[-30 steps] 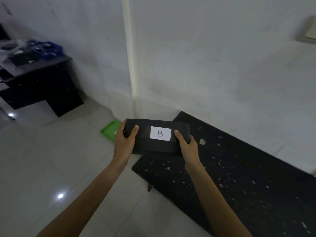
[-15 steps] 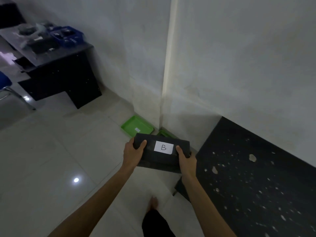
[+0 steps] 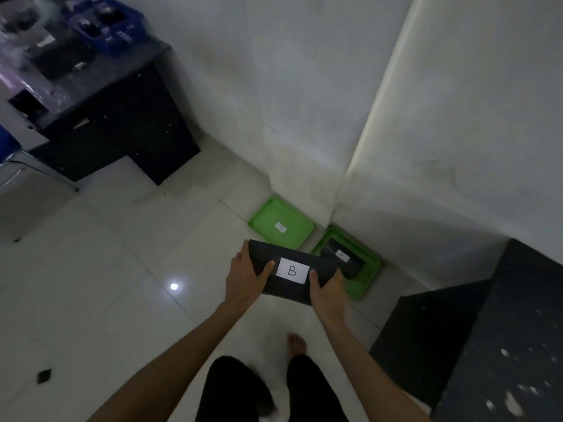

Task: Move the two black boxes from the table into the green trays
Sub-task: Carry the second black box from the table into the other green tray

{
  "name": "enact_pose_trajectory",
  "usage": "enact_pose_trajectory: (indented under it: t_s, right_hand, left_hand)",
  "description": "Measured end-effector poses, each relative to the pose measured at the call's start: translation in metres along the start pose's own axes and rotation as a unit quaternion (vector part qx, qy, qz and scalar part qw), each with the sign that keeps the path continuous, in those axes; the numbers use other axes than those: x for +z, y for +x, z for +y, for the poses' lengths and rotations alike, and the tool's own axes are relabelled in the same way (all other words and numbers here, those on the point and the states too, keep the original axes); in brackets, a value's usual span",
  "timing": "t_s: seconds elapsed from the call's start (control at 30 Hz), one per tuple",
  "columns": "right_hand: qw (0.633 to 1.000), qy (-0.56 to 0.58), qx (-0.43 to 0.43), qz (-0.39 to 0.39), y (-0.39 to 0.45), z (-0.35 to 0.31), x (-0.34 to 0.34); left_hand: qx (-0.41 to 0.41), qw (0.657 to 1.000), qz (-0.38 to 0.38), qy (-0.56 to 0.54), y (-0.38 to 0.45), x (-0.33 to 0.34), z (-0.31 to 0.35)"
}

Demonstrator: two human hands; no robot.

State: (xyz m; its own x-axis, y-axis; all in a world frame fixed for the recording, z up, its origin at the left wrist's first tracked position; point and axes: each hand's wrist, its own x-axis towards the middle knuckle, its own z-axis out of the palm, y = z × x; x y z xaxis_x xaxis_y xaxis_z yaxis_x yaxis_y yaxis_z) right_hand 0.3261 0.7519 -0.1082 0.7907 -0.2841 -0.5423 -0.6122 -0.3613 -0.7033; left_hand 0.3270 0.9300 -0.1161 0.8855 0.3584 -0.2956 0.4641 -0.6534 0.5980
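Observation:
I hold a flat black box [image 3: 283,287] with a white label marked "B" in the air in front of me. My left hand [image 3: 243,275] grips its left end and my right hand [image 3: 327,289] grips its right end. Two green trays lie on the floor against the wall corner beyond it. The left green tray [image 3: 274,216] holds only a small white label. The right green tray [image 3: 365,280] contains another black box [image 3: 352,261] with a white label, partly hidden behind the box I carry.
The speckled black table [image 3: 502,345] stands at the right. A dark desk [image 3: 122,126] with a blue basket [image 3: 106,25] and clutter stands at the upper left, with a chair leg [image 3: 45,172] beside it. My legs and bare foot [image 3: 295,342] are on the white tiled floor.
I have moved away from the table toward the wall corner, carrying the box. Both green trays have come into full view and are closer beneath the box.

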Motion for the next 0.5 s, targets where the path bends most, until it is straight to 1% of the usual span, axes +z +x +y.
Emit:
enact_pose_trajectory:
  t_s: [0.1,0.27,0.4,0.5]
  right_hand:
    - [1.0,-0.019,-0.006,0.0,0.031,-0.032,0.043]
    - [0.999,-0.043,0.005,0.001,0.115,-0.059,0.121]
    - [0.998,-0.023,0.045,0.024,0.208,-0.063,0.193]
    - [0.997,-0.001,0.07,0.042,0.29,-0.046,0.253]
  left_hand:
    - [0.003,0.999,-0.007,0.036,0.061,-0.009,-0.013]
    - [0.018,0.996,-0.066,0.056,0.195,0.008,-0.045]
    - [0.073,0.99,-0.084,0.088,0.31,0.048,-0.074]
    - [0.096,0.985,-0.1,0.104,0.395,0.102,-0.11]
